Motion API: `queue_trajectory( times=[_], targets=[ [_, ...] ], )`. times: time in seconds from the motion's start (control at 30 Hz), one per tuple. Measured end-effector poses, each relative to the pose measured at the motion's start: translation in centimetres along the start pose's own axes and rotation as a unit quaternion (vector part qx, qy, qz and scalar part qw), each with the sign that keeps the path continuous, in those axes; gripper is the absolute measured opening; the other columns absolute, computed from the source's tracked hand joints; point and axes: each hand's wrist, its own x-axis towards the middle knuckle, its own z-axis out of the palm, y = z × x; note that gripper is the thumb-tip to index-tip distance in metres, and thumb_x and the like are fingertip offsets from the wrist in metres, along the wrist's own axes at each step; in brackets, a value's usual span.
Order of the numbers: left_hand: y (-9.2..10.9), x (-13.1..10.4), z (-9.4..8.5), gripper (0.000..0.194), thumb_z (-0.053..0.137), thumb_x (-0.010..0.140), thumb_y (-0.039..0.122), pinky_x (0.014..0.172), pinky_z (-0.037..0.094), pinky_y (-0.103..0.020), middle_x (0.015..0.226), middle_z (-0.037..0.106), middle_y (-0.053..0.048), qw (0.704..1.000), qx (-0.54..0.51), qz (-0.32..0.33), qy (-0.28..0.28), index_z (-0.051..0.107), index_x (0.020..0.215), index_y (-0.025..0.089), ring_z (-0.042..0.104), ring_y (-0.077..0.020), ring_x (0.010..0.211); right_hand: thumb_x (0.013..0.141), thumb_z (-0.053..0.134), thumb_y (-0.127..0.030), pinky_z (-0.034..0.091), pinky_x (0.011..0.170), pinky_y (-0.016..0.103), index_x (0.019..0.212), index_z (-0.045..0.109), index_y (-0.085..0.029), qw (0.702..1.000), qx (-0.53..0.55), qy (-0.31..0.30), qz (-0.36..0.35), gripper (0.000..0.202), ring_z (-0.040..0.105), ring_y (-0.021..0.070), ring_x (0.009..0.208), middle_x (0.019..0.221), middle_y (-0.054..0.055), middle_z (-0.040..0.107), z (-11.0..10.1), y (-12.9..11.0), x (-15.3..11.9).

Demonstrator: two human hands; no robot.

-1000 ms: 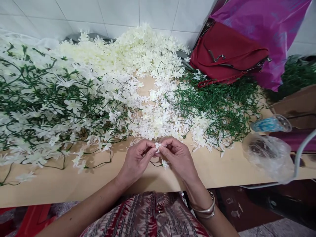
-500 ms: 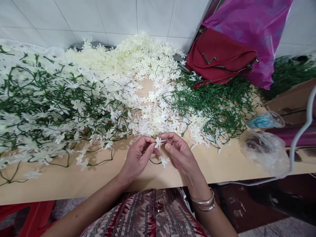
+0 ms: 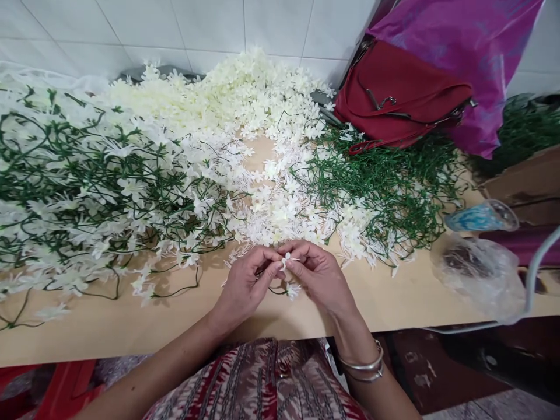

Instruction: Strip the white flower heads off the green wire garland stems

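A small white flower point(image 3: 286, 260) is between my two hands near the table's front edge. My left hand point(image 3: 252, 282) pinches it from the left, finger and thumb closed at its base. My right hand point(image 3: 318, 275) pinches at its right side, where thin white threads stick out. Just below the fingers hangs a second white flower point(image 3: 293, 290), joined to a green stem point(image 3: 276, 291) that runs under my left hand. Beyond the hands lies a heap of loose white flowers point(image 3: 284, 207).
Green-stemmed white flowers point(image 3: 131, 186) cover the left side. Cream petals point(image 3: 245, 87) lie along the wall. At right are green stems point(image 3: 394, 186), a red bag point(image 3: 402, 96), a purple bag point(image 3: 459, 46), a plastic cup point(image 3: 481, 216) and a clear bag point(image 3: 485, 271).
My right hand has moved left to meet my left hand, and its fingers have closed at the small flower. The view has shifted slightly.
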Motion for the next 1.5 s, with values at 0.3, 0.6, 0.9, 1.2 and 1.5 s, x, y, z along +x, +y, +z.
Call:
queue_trajectory(
  times=[0.3, 0.6, 0.9, 1.2, 1.5],
  targets=[
    [-0.2, 0.0, -0.3, 0.016, 0.058, 0.105, 0.032, 0.074, 0.054, -0.029, 0.083, 0.074, -0.002, 1.000, 0.011, 0.010, -0.013, 0.063, 0.095, 0.020, 0.073, -0.0173, 0.075, 0.083, 0.087, -0.033, 0.061, 0.080, 0.033, 0.076, 0.072, -0.023, 0.999, -0.025, -0.028, 0.005, 0.019, 0.069, 0.0174, 0.092, 0.105, 0.004, 0.072, -0.3, -0.4, 0.3],
    [1.4, -0.4, -0.1, 0.006, 0.060, 0.103, 0.022, 0.077, 0.056, -0.031, 0.090, 0.073, -0.004, 0.977, 0.058, 0.189, 0.073, 0.066, 0.104, 0.021, 0.071, -0.0177, 0.085, 0.071, 0.096, -0.045, 0.061, 0.090, 0.035, 0.098, 0.072, -0.026, 0.998, 0.063, 0.014, 0.006, 0.040, 0.072, 0.0206, 0.101, 0.103, 0.003, 0.077, -0.4, 0.1, 0.0],
    [4.7, -0.5, -6.4, 0.051, 0.070, 0.096, 0.015, 0.110, 0.050, -0.051, 0.146, 0.052, -0.009, 0.817, 0.287, 0.202, 0.458, 0.057, 0.144, 0.025, 0.048, -0.0299, 0.139, 0.083, 0.087, -0.047, 0.052, 0.106, 0.044, 0.090, 0.074, -0.027, 0.991, 0.094, 0.073, -0.054, 0.025, 0.072, 0.0197, 0.091, 0.088, 0.001, 0.077, -0.5, 0.7, -0.6],
    [1.8, -1.7, -2.3, 0.057, 0.060, 0.094, 0.002, 0.100, 0.060, -0.039, 0.122, 0.066, -0.007, 0.865, 0.285, 0.336, 0.240, 0.055, 0.144, 0.029, 0.066, -0.0225, 0.116, 0.088, 0.083, -0.034, 0.054, 0.096, 0.040, 0.094, 0.076, -0.027, 0.986, -0.111, 0.020, -0.122, 0.011, 0.068, 0.0226, 0.101, 0.102, 0.005, 0.073, 0.1, 0.4, -1.0],
    [-0.2, -1.1, -0.2, 0.036, 0.049, 0.104, 0.011, 0.113, 0.054, -0.044, 0.132, 0.066, -0.013, 0.920, 0.289, 0.235, 0.124, 0.056, 0.137, 0.023, 0.064, -0.0243, 0.128, 0.099, 0.061, -0.018, 0.054, 0.090, 0.045, 0.110, 0.074, -0.026, 0.877, -0.419, 0.043, -0.232, 0.019, 0.063, 0.0280, 0.104, 0.107, 0.010, 0.065, 1.8, 1.9, -0.4]
  ],
)
